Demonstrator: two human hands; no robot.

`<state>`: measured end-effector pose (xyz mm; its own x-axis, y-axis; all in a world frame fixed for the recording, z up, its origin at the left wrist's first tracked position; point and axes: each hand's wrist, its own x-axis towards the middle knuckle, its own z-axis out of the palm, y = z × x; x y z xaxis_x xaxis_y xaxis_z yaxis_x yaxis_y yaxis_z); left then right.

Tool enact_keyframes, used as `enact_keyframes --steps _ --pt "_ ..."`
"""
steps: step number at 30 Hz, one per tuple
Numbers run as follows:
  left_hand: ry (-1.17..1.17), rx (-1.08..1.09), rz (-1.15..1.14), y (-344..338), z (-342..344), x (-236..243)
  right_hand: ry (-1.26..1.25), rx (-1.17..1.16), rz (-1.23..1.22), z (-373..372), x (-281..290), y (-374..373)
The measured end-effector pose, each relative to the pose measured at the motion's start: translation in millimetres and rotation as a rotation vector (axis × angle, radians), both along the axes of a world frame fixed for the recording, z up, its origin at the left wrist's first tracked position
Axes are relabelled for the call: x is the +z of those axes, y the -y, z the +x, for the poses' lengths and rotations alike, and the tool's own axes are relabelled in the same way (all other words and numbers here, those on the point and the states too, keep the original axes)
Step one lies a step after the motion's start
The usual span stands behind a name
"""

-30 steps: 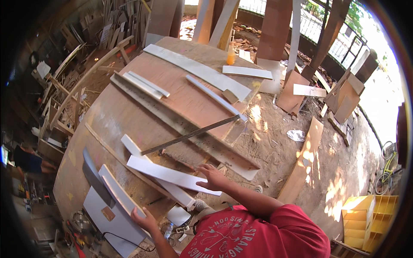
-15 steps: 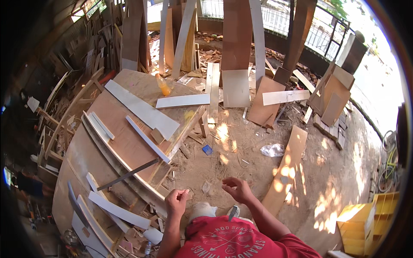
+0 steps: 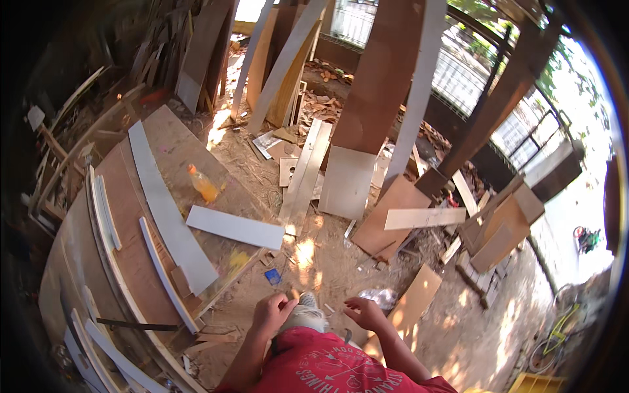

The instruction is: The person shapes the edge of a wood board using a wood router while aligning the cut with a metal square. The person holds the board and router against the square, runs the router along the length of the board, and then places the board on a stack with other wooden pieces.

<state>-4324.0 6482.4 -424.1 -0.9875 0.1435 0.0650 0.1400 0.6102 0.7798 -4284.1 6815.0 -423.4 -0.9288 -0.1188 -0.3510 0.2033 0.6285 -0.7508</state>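
My left hand (image 3: 272,314) is in front of my body with its thumb and fingers pressed together; whatever they may hold is too small to make out. Beside it, my right hand (image 3: 367,313) hangs in the air, fingers loosely bent and apart, touching nothing. Between and just beyond them one of my shoes (image 3: 308,300) shows on the dirt ground. Nearest on the left is a low wooden worktop (image 3: 242,190). On it lie a short pale board (image 3: 234,227), a long pale board (image 3: 160,196), a narrow curved strip (image 3: 164,268) and a bottle of orange liquid (image 3: 203,183).
Ahead, a tall brown panel (image 3: 377,78) leans upright near a metal fence. A brown board (image 3: 393,226) with a light plank (image 3: 424,218) across it lies ahead right. Crumpled clear plastic (image 3: 380,298) and another plank (image 3: 416,298) lie right of my hands. A bicycle (image 3: 553,334) stands far right.
I have moved forward: the worktop, the bottle and the leaning panels have shifted in view, and the plastic is now close by my right hand. Both hands keep nearly the same pose.
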Motion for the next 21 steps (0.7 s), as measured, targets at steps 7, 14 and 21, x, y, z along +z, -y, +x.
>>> enact_keyframes --steps 7,14,21 --pt "0.1 -0.063 0.223 -91 -193 46 0.026 -0.262 -0.053 -171 32 -121" --pt "0.333 0.078 -0.003 -94 -335 47 -0.007 0.051 -0.178 -427 -2 -127" --pt "0.388 0.518 0.07 -89 -423 101 0.076 0.739 -0.721 -726 185 -33"
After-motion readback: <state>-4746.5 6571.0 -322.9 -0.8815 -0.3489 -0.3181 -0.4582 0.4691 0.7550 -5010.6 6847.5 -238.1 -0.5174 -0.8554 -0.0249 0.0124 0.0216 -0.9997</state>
